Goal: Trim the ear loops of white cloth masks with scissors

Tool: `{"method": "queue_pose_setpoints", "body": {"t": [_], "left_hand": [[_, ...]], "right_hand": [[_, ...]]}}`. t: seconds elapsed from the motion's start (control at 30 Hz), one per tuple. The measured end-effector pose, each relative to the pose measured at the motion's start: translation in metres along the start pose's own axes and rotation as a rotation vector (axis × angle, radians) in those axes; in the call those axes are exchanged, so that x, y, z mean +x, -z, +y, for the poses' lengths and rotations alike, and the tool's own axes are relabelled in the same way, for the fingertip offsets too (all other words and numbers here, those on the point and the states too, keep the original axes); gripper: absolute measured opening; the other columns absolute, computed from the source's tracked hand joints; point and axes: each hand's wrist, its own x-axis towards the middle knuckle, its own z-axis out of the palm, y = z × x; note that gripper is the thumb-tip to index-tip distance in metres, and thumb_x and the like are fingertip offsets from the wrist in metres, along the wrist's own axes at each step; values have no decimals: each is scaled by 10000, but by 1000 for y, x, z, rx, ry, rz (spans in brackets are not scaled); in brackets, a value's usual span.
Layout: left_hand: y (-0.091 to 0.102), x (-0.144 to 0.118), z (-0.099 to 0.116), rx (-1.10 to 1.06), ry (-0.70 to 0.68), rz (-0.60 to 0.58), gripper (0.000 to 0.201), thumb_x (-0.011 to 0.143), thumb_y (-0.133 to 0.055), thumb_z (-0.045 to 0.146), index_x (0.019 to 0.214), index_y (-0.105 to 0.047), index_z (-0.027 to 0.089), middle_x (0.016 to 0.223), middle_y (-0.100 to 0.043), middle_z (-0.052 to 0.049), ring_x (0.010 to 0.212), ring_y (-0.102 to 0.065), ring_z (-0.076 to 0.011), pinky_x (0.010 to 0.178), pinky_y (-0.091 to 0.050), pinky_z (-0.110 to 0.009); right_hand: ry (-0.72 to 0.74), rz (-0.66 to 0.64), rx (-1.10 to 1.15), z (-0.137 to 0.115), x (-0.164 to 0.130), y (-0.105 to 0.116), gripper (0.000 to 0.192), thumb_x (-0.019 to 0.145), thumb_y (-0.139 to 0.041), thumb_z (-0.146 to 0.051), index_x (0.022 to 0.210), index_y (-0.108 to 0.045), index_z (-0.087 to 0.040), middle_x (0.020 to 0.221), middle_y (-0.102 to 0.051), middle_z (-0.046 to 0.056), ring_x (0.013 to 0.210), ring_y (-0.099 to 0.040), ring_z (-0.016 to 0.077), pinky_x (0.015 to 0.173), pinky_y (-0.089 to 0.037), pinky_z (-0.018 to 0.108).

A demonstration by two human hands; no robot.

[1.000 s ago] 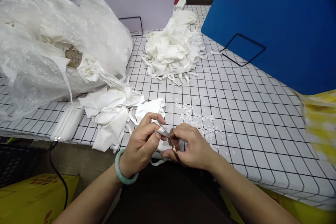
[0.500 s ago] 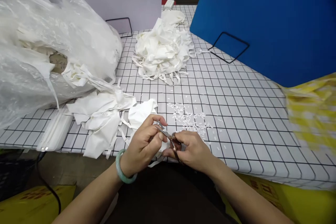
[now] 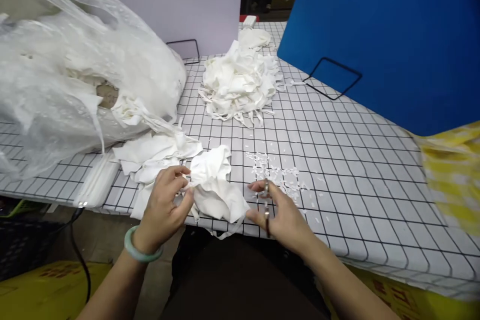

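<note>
My left hand (image 3: 161,207), with a pale green bangle (image 3: 140,247) at the wrist, has thumb and fingertips closed at the left edge of a crumpled white cloth piece (image 3: 215,192) with thin straps. The exact pinch point is partly hidden. In my right hand (image 3: 285,220) are scissors (image 3: 267,210), seen nearly end-on, their handles around the fingers. This hand is just right of the cloth, at the table's front edge. Small white clippings (image 3: 279,175) lie scattered beyond it. More white cloth pieces (image 3: 155,152) are heaped behind my left hand.
A big translucent plastic bag (image 3: 142,55) of white cloth fills the left. Farther back rises a pile of white strapped pieces (image 3: 240,82). A white corded device (image 3: 96,180) lies front left. Lilac (image 3: 157,0) and blue boards (image 3: 378,35) with black wire stands flank the checked tablecloth (image 3: 360,175).
My left hand has moved left, away from the scissors, to the white cloth piece. My right hand has shifted slightly right with the scissors turned end-on. The camera view has tilted slightly.
</note>
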Motion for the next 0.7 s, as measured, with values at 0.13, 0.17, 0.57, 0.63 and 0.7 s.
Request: {"method": "queue_pose_setpoints", "body": {"t": [0.13, 0.17, 0.57, 0.63, 0.7], "left_hand": [[-17, -26, -26, 54, 51, -66, 461, 854, -599, 165, 1304, -504, 197, 1256, -562, -137, 1125, -587, -285, 909, -540, -448], [-22, -26, -28, 7, 41, -103, 458, 850, -563, 121, 1297, -511, 206, 1192, -594, -115, 1070, -608, -262, 877, -551, -421], [13, 200, 58, -260, -409, 336, 356, 903, -561, 108, 1249, -516, 175, 1305, -544, -132, 1040, -612, -201, 893, -565, -384], [-10, 163, 44, -230, -437, 274, 330, 931, -528, 124, 1255, -525, 186, 1284, -577, -125, 1127, -600, -233, 958, -556, -434], [-37, 103, 25, -212, -356, 155, 232, 922, -499, 79, 1104, -595, 186, 1095, -655, -92, 1067, -632, -230, 920, -575, -417]], "right_hand": [[166, -36, -71, -9, 13, -55, 242, 722, -723, -233, 909, -570, -221, 982, -650, 63, 907, -614, 257, 778, -508, 390], [205, -41, -59, -12, 17, -66, 161, 740, -660, -186, 857, -554, -218, 899, -634, 43, 841, -605, 235, 733, -497, 364], [692, 777, -144, -177, 203, 76, 235, 819, -725, -292, 941, -537, -219, 984, -635, 62, 940, -576, 230, 815, -490, 403], [675, 847, -240, -160, 210, 68, 293, 798, -764, -317, 967, -549, -213, 1064, -651, 108, 1033, -554, 267, 898, -465, 449], [572, 605, -128, -127, 199, 31, 216, 845, -713, -364, 916, -565, -222, 922, -666, 67, 847, -594, 219, 801, -502, 403]]}}
